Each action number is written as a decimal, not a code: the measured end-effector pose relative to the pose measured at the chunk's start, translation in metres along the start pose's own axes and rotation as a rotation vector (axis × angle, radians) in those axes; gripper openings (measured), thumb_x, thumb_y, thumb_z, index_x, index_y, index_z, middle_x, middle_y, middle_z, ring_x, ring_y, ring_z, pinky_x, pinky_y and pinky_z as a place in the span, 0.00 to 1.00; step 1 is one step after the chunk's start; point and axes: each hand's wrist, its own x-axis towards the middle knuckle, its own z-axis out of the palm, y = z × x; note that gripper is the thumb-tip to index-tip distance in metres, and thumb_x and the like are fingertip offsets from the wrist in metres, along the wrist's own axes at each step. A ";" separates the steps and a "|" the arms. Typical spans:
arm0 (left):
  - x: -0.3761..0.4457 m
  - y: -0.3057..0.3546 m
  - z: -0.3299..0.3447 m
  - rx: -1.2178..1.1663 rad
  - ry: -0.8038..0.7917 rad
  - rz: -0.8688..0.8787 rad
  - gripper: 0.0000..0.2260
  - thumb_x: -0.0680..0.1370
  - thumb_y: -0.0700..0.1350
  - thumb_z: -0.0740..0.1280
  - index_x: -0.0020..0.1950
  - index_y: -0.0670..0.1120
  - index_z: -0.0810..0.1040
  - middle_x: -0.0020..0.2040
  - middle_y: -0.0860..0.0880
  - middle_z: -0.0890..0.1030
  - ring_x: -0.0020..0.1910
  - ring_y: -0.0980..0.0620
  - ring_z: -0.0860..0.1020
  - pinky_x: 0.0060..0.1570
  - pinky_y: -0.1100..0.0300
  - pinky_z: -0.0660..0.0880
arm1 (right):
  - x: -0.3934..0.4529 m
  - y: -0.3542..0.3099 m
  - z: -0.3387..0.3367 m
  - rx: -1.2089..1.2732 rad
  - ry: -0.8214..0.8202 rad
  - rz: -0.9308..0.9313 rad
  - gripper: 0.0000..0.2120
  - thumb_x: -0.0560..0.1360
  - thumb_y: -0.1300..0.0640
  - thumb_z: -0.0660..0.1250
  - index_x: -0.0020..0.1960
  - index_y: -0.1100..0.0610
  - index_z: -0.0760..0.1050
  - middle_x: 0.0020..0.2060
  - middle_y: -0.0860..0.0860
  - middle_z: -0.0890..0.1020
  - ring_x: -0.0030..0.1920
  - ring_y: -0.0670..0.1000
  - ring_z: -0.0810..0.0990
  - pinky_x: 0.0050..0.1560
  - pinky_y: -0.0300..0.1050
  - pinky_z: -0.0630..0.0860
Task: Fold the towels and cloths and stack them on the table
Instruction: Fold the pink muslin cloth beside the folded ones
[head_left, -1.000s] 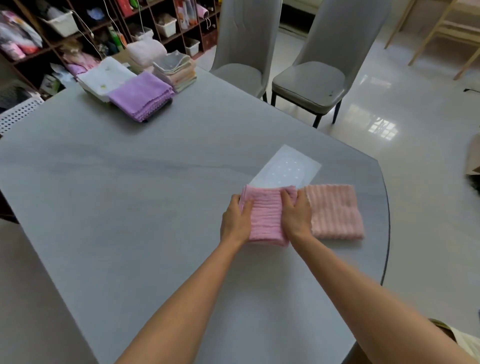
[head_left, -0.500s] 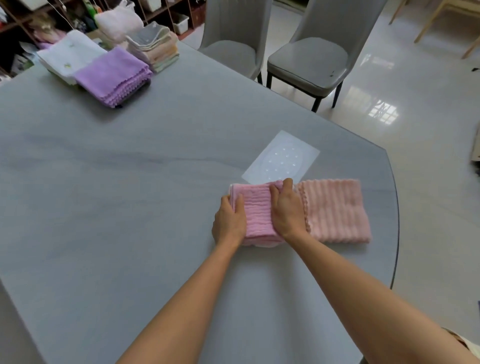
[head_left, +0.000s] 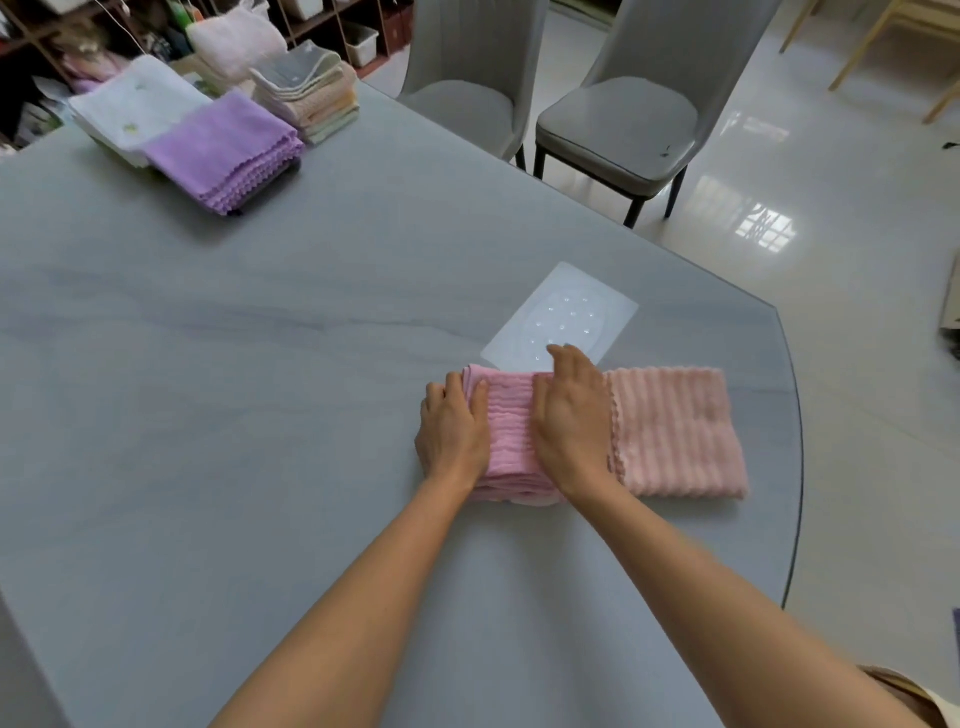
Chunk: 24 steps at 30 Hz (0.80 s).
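Pink crinkled cloth (head_left: 511, 431), folded into a thick rectangular stack with fine horizontal ridges, lies near the right edge of a smooth grey stone-look table (head_left: 260, 415). The person's left hand (head_left: 453, 434) rests against the stack's left side, fingers fairly straight and laid over its edge, gripping nothing. The right hand (head_left: 571, 415) lies flat on top of the stack's right half, fingers extended toward the far edge, pressing down. Touching the stack's right side is a paler pink plush towel (head_left: 675, 431), folded flat, with broad soft vertical ribs. Just behind both sits a thin translucent white plastic sheet (head_left: 563, 314) with an oval of small raised dots. At the table's far left are a fuzzy purple stack of cloths (head_left: 226, 148) with scalloped edges, a white folded cloth (head_left: 135, 104), and a pile of beige and grey towels (head_left: 309, 91). Two grey padded chairs (head_left: 618, 119) stand beyond on a glossy floor.
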 end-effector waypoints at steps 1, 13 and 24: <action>0.000 0.001 0.001 0.003 -0.008 0.001 0.18 0.83 0.55 0.51 0.63 0.44 0.68 0.62 0.42 0.70 0.62 0.42 0.69 0.53 0.50 0.68 | -0.002 -0.004 0.003 -0.049 -0.054 -0.034 0.23 0.80 0.52 0.48 0.73 0.56 0.63 0.73 0.57 0.64 0.74 0.58 0.60 0.72 0.54 0.56; -0.005 -0.003 0.011 0.261 -0.036 -0.047 0.21 0.83 0.57 0.49 0.62 0.41 0.68 0.62 0.41 0.72 0.60 0.41 0.73 0.51 0.48 0.71 | -0.017 0.023 0.041 -0.137 -0.133 -0.090 0.31 0.79 0.40 0.40 0.76 0.52 0.58 0.77 0.52 0.53 0.77 0.61 0.48 0.75 0.51 0.45; 0.016 -0.017 -0.003 -0.454 -0.334 -0.356 0.41 0.58 0.70 0.72 0.56 0.38 0.79 0.53 0.41 0.82 0.51 0.44 0.82 0.54 0.50 0.78 | -0.015 0.021 0.019 0.037 -0.246 -0.141 0.31 0.78 0.43 0.49 0.78 0.52 0.49 0.78 0.52 0.51 0.78 0.55 0.46 0.76 0.53 0.45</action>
